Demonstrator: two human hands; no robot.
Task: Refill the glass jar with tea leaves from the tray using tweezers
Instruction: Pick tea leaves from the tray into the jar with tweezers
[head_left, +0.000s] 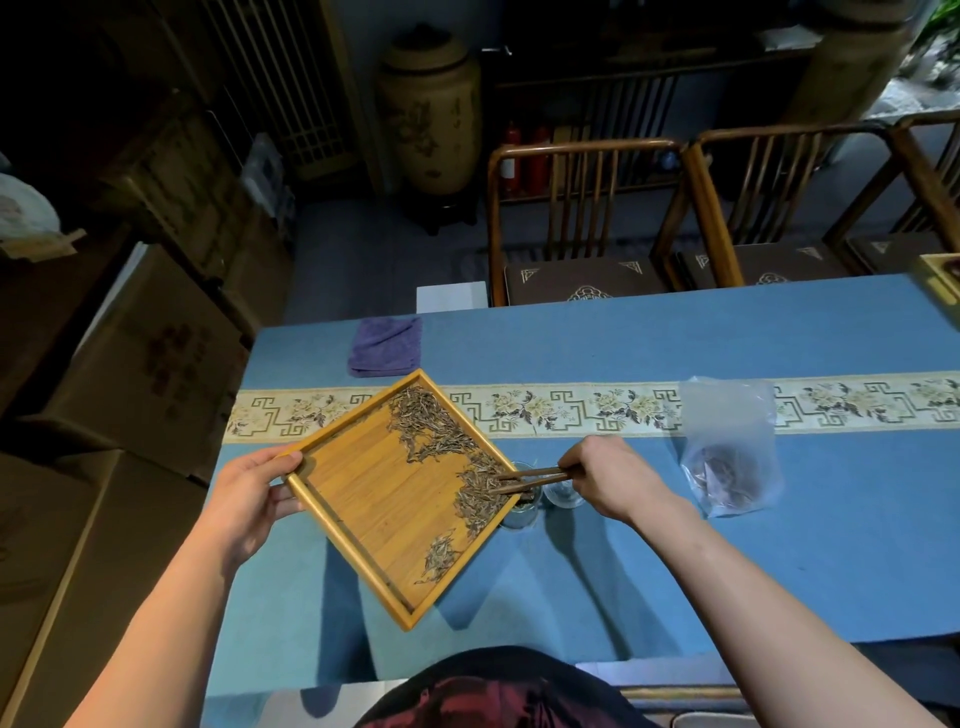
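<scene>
Blue-clothed table (675, 545): my left hand (249, 493) grips the tilted tray (363, 499) so tea leaves (480, 491) gather over the glass jar (519, 512); right-hand fingers (574, 464) pinch tweezers (530, 479).

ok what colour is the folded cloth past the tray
Purple. The folded cloth lies on the blue table beyond the tray; the head view shows it.

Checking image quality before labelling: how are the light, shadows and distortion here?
Head view: dim room, table lit from above; tray and arms throw sharp dark shadows on the cloth; wide-angle lens bends the table edges and chairs; glass jar mostly hidden.
</scene>
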